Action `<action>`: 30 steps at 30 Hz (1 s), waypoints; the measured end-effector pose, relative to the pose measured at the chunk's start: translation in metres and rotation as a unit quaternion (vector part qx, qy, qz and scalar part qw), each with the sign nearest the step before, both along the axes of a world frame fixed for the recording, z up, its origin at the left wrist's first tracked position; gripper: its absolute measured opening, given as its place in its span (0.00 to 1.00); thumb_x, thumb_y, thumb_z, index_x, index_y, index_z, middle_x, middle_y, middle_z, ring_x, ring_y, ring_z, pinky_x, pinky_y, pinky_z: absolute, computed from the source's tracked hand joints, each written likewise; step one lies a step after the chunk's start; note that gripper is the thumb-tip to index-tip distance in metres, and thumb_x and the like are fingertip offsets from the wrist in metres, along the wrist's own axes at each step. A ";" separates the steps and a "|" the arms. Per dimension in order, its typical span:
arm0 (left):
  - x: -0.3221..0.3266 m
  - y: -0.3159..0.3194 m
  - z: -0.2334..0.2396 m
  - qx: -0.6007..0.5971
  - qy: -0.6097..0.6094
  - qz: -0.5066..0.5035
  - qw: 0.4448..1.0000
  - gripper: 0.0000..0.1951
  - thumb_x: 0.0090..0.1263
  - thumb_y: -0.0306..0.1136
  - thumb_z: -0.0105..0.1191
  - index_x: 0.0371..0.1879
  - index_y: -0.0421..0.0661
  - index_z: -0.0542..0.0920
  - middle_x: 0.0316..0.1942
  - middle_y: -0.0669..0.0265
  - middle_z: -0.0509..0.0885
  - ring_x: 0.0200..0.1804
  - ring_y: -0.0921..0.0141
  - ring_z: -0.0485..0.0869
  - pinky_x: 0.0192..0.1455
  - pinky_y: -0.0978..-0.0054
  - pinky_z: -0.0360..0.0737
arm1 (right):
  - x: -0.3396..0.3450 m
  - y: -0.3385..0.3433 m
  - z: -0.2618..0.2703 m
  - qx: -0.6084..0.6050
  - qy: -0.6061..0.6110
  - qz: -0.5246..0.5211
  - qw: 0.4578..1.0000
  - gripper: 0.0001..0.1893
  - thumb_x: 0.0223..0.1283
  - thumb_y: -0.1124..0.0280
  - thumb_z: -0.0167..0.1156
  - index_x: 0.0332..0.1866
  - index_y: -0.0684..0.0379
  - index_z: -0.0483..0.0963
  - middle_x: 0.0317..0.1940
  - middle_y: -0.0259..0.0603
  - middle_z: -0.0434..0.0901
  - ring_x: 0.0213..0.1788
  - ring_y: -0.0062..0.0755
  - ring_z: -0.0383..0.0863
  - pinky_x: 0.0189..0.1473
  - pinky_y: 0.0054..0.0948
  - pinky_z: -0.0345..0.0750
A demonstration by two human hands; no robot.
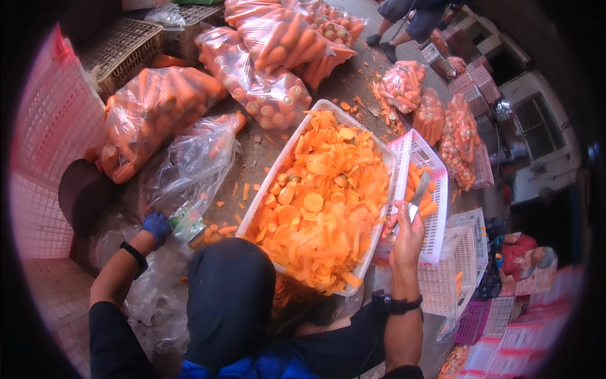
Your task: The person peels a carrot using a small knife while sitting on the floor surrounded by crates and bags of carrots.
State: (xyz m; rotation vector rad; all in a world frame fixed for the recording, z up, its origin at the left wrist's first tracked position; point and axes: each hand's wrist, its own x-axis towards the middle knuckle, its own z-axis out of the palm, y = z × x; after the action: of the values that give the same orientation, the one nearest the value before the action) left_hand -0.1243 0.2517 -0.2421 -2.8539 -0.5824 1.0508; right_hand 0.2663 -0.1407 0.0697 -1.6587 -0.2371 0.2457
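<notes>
My left hand [157, 228], in a blue glove, has its fingers curled at the edge of a clear plastic bag [189, 161]. A few carrots [220, 137] show in that bag's far end. My bare right hand [408, 232] is closed around a knife [420, 189], its metal blade pointing up and away from me. The knife is above the near side of a white plastic basket [438, 227] holding peeled carrots [416, 182]. Between my hands, a white tub [279, 177] is heaped with carrot peelings and cut carrot ends [322, 199].
Full bags of carrots [161, 109] lie beyond the tub, with more bags [402, 85] at the far right. Carrot scraps litter the floor [251, 166]. Stacked crates [123, 49] stand at the far left. A person [523, 256] sits at the right; another person's legs [407, 23] show at the top.
</notes>
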 end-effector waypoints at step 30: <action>0.004 0.006 0.050 -0.358 -0.571 0.527 0.518 0.18 0.74 0.35 0.58 0.59 0.42 0.80 0.46 0.73 0.82 0.44 0.76 0.80 0.50 0.78 0.78 | 0.119 -0.207 -0.088 -0.470 -0.170 0.078 0.863 0.21 0.75 0.54 0.52 0.44 0.66 0.79 0.36 0.60 0.83 0.41 0.61 0.83 0.45 0.46 0.76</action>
State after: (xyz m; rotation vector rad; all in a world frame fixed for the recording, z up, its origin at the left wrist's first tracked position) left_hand -0.1206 0.2573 -0.1925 -3.2338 -2.6422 -1.5086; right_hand 0.3849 -0.3473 -0.0187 -2.6678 -0.5853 0.1945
